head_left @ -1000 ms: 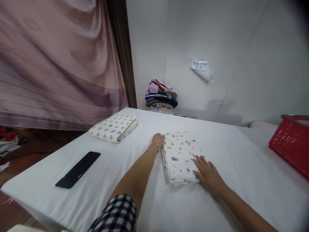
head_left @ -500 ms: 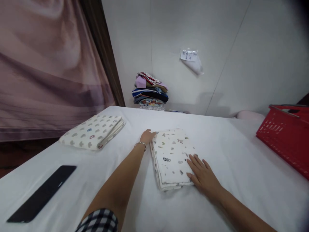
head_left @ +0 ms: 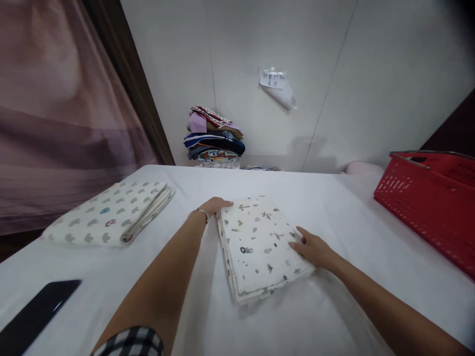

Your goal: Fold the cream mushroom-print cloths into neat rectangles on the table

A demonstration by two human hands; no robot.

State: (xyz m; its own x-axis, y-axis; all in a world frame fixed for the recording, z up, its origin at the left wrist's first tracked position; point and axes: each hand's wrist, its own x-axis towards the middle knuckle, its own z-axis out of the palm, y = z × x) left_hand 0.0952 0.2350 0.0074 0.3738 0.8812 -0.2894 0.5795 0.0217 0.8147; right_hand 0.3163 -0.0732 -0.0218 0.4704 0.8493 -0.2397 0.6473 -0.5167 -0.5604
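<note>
A folded white cloth (head_left: 256,247) with small plant and animal prints lies on the white table (head_left: 289,316). My left hand (head_left: 215,204) grips its far left corner, thumb on top and the other fingers out of sight at the edge. At the right edge, my right hand (head_left: 311,247) pinches the same cloth between thumb and fingers. Another folded cloth (head_left: 107,212), with grey mouse-head shapes, rests at the table's left side.
A dark flat object (head_left: 37,314) lies at the near left. On the right stands a red basket (head_left: 430,212). Stacked folded fabrics (head_left: 215,141) are by the wall, beyond the table's far edge. A pink curtain hangs at the left.
My right hand has gone from lying flat on the cloth to pinching its right edge. My left hand has closed on the far left corner. The view has turned slightly right.
</note>
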